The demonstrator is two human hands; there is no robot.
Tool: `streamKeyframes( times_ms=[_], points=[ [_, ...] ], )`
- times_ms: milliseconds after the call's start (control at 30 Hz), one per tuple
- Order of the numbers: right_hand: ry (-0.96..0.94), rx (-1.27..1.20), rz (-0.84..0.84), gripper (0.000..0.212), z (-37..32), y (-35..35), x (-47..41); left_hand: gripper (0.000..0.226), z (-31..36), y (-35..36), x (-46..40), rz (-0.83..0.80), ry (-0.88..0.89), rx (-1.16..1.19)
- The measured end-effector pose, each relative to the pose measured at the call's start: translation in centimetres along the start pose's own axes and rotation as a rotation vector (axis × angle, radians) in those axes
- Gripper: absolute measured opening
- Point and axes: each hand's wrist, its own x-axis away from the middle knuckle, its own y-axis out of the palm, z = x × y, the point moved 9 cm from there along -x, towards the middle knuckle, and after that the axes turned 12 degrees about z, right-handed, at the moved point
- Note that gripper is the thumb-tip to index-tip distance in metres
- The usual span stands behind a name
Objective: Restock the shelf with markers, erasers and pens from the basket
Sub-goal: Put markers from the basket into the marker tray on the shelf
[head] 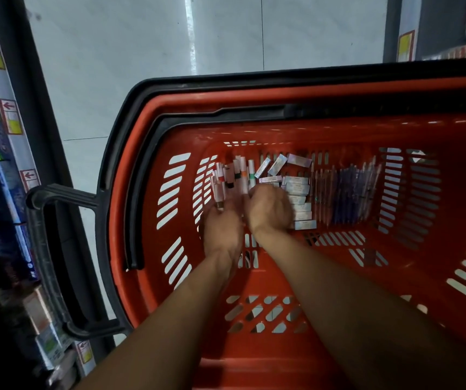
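Reaching into red slotted plastic basket point(338, 254): left hand point(222, 229), right hand point(269, 209) over white capped markers point(233, 177); fingers' state indeterminate; boxed erasers point(299, 192), pens point(347, 192) alongside.

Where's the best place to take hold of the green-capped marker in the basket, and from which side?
Probably pinch the green-capped marker across its white barrel, coming straight down from above. It lies flat at the right edge of the marker pile, with bare basket floor on its right for a finger.

I see a red basket point(338, 97) of shiny plastic with a black plastic handle point(45, 249). The floor point(141, 52) is smooth, glossy tile.
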Motion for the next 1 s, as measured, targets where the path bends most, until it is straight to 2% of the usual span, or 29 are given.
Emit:
streamKeyframes(
  times_ms=[167,300,433,567,667,733,800,1000],
  points=[
    [0.027,-0.061,-0.032,0.02,0.3,0.1,0.0,0.028,0.4,0.2,0.2,-0.012,0.027,0.004],
    [0.04,-0.416,-0.137,0.004,0.7,-0.1,1.4,0.015,0.9,0.1,0.2,-0.008,0.085,0.012],
    [-0.084,-0.513,-0.307,0.011,0.8,-0.3,3.7,0.013,1.3,0.4,0.5,-0.032,0.168,-0.018],
    [-0.061,-0.659,-0.449,0.023,1.6,-0.4,4.2,0.026,1.0,0.4,0.6,-0.017,0.171,-0.027],
    [0.027,-0.615,-0.327,0.018,2.8,-0.1,2.8,0.015,0.6,0.1,0.3,0.023,0.161,-0.017],
    [0.016,-0.521,-0.222,0.01,2.7,0.2,2.0,0.017,0.2,-0.1,0.2,0.048,0.135,-0.027],
    [-0.01,-0.475,-0.195,0.006,1.9,0.9,1.7,0.02,-0.1,-0.4,-0.1,0.075,0.115,-0.025],
    [-0.109,-0.164,-0.07,0.021,-0.7,1.7,1.1,0.023,-0.1,-0.7,-0.1,0.109,0.106,-0.05]
  ],
)
